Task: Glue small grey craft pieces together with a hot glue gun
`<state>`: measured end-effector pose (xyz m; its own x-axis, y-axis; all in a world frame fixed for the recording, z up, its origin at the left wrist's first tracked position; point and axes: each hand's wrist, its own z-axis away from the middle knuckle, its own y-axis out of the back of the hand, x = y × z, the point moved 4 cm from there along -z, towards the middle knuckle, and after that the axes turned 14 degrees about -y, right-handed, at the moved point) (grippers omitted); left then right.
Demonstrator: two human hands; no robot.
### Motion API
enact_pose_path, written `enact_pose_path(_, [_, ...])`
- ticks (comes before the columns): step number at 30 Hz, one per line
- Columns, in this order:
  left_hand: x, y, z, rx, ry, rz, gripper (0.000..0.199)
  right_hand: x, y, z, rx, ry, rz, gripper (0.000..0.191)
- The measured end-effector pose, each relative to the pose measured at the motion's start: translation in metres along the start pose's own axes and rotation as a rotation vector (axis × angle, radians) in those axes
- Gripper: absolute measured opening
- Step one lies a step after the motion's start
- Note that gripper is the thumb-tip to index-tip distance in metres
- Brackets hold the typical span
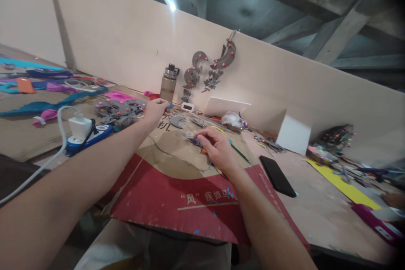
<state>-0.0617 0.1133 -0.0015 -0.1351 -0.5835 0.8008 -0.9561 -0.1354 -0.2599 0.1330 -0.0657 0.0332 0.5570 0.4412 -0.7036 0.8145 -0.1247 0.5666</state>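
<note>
My left hand (155, 109) reaches to the far left part of the cardboard sheet (202, 194), its fingers pinched on a small blue piece (170, 106). My right hand (215, 145) is over the middle of the cardboard, thumb and fingers closed near a small dark and orange item (199, 145), partly hidden by the fingers. A grey crescent piece (177, 122) lies between my hands. A thin cord (171, 153) curves across the cardboard below them. Small blue scraps lie scattered about.
A bottle (168, 83) stands behind my left hand. At left are a white charger (79, 127) on a blue power strip and grey pieces with pink dots (117, 109). A black phone (277, 176) and a green pencil (240, 153) lie at right.
</note>
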Motion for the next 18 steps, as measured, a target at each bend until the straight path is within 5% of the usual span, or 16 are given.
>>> enact_pose_path(3, [-0.001,0.001,-0.003,0.054,0.069,0.165,0.008,-0.009,0.001,0.002,-0.205,0.038,0.001,0.024])
enact_pose_path(8, [0.006,-0.008,0.002,0.020,0.082,0.270,0.010,0.034,0.027,-0.012,0.067,-0.347,0.430,0.039])
enact_pose_path(11, [0.010,-0.015,0.007,-0.011,0.080,0.312,0.012,0.069,0.022,-0.012,-0.028,-0.540,0.750,0.044])
enact_pose_path(14, [0.014,-0.021,0.011,-0.037,0.071,0.335,0.013,0.089,0.008,-0.010,-0.054,-0.520,0.787,0.032])
enact_pose_path(18, [0.016,-0.025,0.016,-0.082,0.073,0.320,0.015,0.105,0.002,-0.012,-0.030,-0.701,0.638,0.013])
